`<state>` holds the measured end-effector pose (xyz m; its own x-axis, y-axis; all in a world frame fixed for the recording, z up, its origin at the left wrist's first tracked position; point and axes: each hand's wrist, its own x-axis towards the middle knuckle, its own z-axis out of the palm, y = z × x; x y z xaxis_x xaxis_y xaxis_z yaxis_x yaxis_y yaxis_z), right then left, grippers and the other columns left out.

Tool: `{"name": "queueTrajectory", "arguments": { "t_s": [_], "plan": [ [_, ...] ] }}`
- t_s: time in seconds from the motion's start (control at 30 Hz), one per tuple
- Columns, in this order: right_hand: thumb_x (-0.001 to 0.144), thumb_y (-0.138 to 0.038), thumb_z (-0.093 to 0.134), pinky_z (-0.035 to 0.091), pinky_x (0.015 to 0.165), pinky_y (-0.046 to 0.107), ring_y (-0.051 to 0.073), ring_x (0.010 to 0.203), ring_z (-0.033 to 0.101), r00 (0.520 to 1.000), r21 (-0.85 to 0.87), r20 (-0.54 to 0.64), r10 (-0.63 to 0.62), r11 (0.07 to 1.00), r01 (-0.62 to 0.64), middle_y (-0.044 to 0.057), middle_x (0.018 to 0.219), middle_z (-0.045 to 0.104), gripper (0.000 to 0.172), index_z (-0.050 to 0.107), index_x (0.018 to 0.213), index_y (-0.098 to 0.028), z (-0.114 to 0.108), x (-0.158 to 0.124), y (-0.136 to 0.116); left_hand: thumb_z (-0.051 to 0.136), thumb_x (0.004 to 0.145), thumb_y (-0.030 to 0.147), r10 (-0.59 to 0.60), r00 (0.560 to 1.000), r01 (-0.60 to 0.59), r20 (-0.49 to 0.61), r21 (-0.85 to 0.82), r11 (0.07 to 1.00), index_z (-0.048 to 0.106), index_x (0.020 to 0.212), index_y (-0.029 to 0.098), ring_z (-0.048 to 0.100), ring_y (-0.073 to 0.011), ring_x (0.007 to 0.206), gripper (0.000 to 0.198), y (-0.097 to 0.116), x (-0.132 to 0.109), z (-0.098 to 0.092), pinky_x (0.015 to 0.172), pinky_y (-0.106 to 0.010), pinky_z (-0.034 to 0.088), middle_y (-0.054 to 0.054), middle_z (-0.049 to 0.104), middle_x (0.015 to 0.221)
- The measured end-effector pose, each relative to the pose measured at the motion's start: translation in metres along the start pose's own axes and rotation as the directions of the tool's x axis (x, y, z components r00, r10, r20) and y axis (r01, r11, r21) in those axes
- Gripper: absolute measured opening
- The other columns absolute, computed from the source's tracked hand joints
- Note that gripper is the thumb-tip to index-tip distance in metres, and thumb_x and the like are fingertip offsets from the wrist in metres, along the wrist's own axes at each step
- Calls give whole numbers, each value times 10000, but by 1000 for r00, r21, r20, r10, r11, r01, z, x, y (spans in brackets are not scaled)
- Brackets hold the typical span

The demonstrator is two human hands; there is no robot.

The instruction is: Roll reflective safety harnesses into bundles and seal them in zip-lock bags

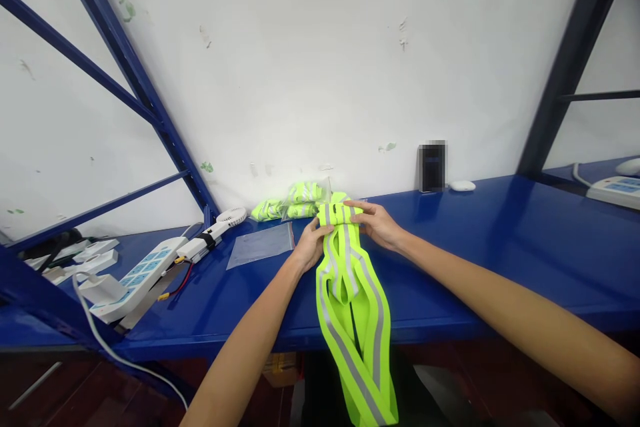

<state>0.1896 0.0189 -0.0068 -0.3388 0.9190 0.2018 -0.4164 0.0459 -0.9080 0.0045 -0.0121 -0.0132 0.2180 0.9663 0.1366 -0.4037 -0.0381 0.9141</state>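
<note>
A neon yellow reflective strap vest (353,307) with grey stripes lies on the blue shelf (475,240) and hangs over its front edge. Its far end is rolled up. My left hand (311,245) grips the roll from the left, fingers curled on it. My right hand (376,222) holds the roll from the right, fingers laid over its top. A clear zip bag (261,245) lies flat just left of my left hand. Behind the roll, several bagged yellow vests (293,201) are piled against the wall.
At the left lie a white power strip (135,277) with a white cable (100,337), a small white fan (231,216) and other white devices. A dark box (433,167) and a white puck (462,185) stand by the wall. Blue rack posts (565,73) rise on both sides.
</note>
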Motion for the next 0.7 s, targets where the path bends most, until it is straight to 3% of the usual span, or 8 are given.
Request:
{"name": "queueTrajectory", "arguments": {
  "t_s": [0.1,0.23,0.4,0.57,0.7],
  "plan": [
    [638,-204,762,563,732,313,204,881,671,999,-81,-24,-42,996,40,42,1035,716,426,705,1060,-225,-4,2,3,785,673,248,-95,996,94,4,32,995,659,1041,87,695,-253,864,421,-3,1,0,845,-376,539,-142,719,994],
    [660,-263,770,555,816,358,238,966,663,988,-300,93,-122,943,144,68,1112,692,518,655,1160,-198,-5,-1,2,826,639,234,-121,992,122,-25,72,990,680,992,89,699,-233,813,409,-7,2,-2,824,-369,544,-141,728,960],
    [705,-215,733,535,871,354,232,1020,650,948,-444,248,-202,845,296,90,1206,635,623,537,1296,-195,3,-10,0,853,607,257,-97,994,101,-48,85,991,687,991,93,695,-232,806,449,-10,2,-1,817,-378,542,-136,731,941],
    [733,-190,681,546,830,350,229,971,656,925,-521,238,-295,765,378,96,1182,630,573,532,1286,-186,7,-11,6,867,573,272,25,989,-3,-148,147,989,685,993,103,688,-223,795,488,-15,3,1,800,-368,535,-114,734,929],
    [723,-199,690,553,818,341,229,974,656,924,-488,199,-327,784,383,96,1170,627,563,538,1264,-181,10,-9,9,875,547,254,89,979,-64,-182,139,988,678,992,116,685,-213,778,505,-15,1,2,769,-351,536,-93,735,915]
  ]
}}
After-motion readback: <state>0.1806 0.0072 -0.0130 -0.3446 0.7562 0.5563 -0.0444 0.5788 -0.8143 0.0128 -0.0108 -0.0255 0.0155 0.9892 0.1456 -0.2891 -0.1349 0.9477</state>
